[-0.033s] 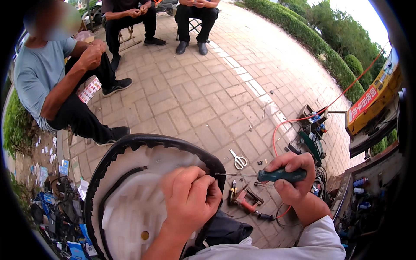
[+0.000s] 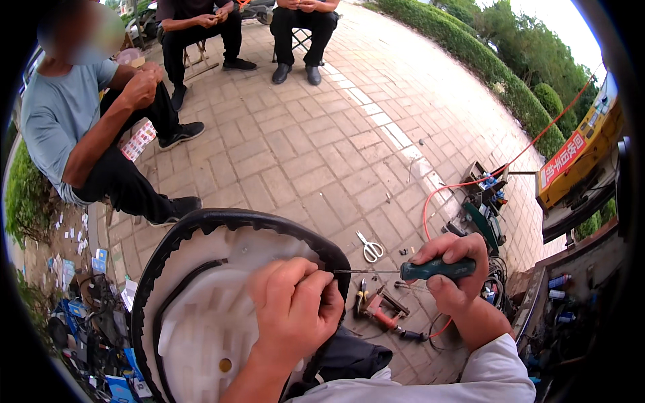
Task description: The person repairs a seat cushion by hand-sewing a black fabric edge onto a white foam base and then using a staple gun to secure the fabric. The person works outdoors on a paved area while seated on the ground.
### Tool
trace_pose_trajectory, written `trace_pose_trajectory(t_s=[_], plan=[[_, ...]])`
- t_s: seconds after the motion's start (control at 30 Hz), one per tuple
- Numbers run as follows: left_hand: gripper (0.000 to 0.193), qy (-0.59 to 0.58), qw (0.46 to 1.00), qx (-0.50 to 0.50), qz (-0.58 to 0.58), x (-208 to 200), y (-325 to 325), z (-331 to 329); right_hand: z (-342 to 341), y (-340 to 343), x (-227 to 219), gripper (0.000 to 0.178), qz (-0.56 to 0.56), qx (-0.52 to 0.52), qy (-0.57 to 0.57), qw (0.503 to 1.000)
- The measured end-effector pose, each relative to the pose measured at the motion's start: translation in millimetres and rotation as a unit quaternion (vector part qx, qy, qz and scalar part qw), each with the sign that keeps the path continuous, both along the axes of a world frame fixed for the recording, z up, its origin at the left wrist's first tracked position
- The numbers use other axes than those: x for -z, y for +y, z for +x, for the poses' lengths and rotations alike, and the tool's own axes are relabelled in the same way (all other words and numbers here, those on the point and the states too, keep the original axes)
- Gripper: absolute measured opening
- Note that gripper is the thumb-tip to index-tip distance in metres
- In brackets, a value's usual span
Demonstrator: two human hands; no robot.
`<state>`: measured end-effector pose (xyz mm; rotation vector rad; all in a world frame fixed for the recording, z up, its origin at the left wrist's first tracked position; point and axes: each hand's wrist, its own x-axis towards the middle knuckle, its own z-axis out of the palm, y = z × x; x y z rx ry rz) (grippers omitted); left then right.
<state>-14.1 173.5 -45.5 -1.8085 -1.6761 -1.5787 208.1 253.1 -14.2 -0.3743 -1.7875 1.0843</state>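
Observation:
A scooter seat (image 2: pixel 195 295) lies upside down in front of me, its pale plastic base ringed by the puckered edge of a black cover (image 2: pixel 222 216). My right hand (image 2: pixel 457 269) is wrapped round the dark green handle of a screwdriver (image 2: pixel 437 270). Its thin shaft points left, and the tip meets the seat's right rim. My left hand (image 2: pixel 295 302) is over the base beside that tip, with fingers curled together in a pinch. Whatever the left fingertips hold is hidden behind them.
On the paving beyond the seat lie white-handled scissors (image 2: pixel 369 247), a red staple gun (image 2: pixel 383 312) on a red hose (image 2: pixel 430 215), pliers (image 2: pixel 361 295) and a toolbox (image 2: pixel 485 185). Scraps and packets (image 2: pixel 80 322) litter the left. Seated people (image 2: pixel 74 127) are opposite; a yellow vehicle (image 2: pixel 571 174) stands right.

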Motion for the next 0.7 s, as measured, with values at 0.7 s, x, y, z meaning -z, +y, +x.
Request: trace_pose_trajectory(t_s=[0.7], plan=[[0.018, 0.013, 0.996, 0.015, -0.088, -20.6, -1.4, 3.1, -17.8, 62.7, -27.6, 0.032, -0.190, -0.127, -0.008, 0.974]])
